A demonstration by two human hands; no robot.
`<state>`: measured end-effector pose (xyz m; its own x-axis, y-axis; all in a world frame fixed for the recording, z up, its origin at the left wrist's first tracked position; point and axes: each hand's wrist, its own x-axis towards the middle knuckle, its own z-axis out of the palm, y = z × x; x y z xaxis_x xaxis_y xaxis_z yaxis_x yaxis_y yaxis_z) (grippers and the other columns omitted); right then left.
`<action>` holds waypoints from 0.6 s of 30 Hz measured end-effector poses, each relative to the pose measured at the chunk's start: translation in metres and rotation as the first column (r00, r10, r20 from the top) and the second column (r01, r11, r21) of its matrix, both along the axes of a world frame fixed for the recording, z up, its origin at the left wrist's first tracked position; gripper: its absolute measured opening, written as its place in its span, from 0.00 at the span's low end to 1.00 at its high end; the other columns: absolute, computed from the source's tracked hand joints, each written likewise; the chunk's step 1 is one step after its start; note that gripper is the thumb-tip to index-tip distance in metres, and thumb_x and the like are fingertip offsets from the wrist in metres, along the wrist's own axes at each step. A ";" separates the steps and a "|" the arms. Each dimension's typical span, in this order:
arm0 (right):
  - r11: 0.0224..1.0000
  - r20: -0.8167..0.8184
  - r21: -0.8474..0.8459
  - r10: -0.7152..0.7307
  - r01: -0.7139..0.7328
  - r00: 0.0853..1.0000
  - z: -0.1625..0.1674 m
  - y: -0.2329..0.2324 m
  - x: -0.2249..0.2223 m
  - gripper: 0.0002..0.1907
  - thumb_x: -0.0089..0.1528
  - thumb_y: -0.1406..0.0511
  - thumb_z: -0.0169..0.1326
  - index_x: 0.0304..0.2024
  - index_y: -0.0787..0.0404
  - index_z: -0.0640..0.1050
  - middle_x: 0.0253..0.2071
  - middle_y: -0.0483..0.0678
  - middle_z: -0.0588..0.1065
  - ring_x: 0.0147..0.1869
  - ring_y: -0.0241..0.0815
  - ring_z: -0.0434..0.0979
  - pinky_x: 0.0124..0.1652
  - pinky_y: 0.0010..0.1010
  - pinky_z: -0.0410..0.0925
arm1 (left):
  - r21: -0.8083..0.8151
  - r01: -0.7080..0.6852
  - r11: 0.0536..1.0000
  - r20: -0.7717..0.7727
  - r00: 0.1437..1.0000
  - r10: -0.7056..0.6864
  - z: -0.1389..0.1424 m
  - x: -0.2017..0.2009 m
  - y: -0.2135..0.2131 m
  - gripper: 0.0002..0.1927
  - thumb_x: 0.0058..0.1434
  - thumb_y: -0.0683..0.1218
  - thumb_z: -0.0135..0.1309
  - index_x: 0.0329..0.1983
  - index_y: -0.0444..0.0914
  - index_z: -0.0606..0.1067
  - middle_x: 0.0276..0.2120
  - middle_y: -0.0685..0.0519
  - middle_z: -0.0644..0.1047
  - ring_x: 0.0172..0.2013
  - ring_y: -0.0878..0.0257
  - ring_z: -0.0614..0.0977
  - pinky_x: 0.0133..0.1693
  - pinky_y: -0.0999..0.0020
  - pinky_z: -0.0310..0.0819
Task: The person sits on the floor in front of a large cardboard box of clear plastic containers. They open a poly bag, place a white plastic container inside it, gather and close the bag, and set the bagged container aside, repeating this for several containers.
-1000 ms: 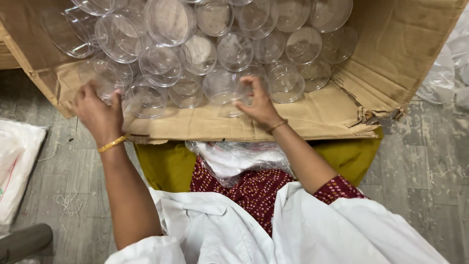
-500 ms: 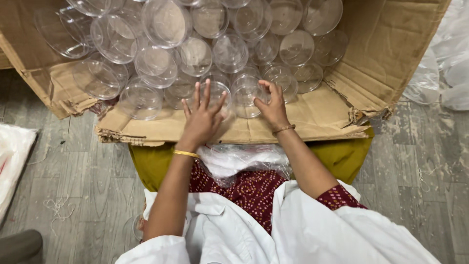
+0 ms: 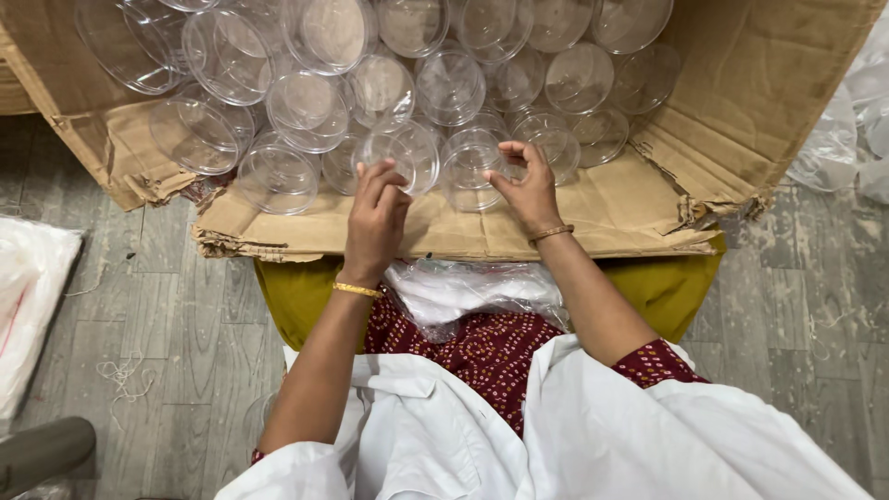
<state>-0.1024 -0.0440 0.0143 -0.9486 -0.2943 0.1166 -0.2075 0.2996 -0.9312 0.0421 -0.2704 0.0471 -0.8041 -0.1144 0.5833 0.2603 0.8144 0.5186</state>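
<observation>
Left hand [image 3: 375, 222] has its grip pinching a clear plastic cup [image 3: 400, 156]; just beside it, right hand [image 3: 528, 185] pinches another clear cup [image 3: 472, 165], both in the cardboard box [image 3: 759, 83].

Packing workshop: carton [image 3: 741, 83] of clear plastic containers [image 3: 306, 111] (dozens), grey plank floor [image 3: 176, 315].

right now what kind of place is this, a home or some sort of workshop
Probably a small packing or sorting workspace. A big torn cardboard box is full of identical clear plastic containers, loose plastic bags lie on a worn grey floor, and both hands work at the containers.
</observation>
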 end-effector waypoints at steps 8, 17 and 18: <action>1.000 0.008 0.011 0.028 -0.028 1.000 0.001 0.001 0.000 0.24 0.56 0.67 0.70 0.53 0.56 0.76 0.55 0.43 0.71 0.59 0.38 0.74 0.48 0.32 0.75 | -0.061 0.149 0.987 0.142 0.980 -0.139 0.013 -0.025 -0.024 0.07 0.56 0.34 0.59 0.36 0.33 0.73 0.45 0.44 0.75 0.52 0.48 0.76 0.66 0.53 0.63; 0.997 0.026 -0.058 0.052 -0.051 0.998 -0.005 0.001 -0.001 0.20 0.60 0.67 0.65 0.54 0.58 0.76 0.55 0.44 0.70 0.60 0.38 0.73 0.51 0.29 0.75 | 0.289 -0.127 0.949 -0.074 0.985 0.154 0.017 -0.021 -0.166 0.03 0.76 0.40 0.54 0.49 0.33 0.74 0.42 0.50 0.80 0.44 0.60 0.83 0.51 0.66 0.78; 0.996 0.038 -0.073 0.055 -0.052 0.998 -0.005 0.001 -0.001 0.18 0.62 0.66 0.64 0.54 0.58 0.76 0.55 0.44 0.71 0.61 0.38 0.73 0.51 0.29 0.74 | 0.059 -0.493 0.868 -0.162 0.853 0.496 0.021 -0.023 -0.196 0.07 0.80 0.39 0.49 0.55 0.33 0.76 0.47 0.44 0.77 0.47 0.54 0.79 0.48 0.60 0.75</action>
<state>-0.1035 -0.0431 0.0092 -0.9359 -0.3372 0.1016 -0.1836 0.2211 -0.9578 0.0192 -0.4662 0.0686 -0.5307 -0.4807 0.6980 -0.0915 0.8512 0.5167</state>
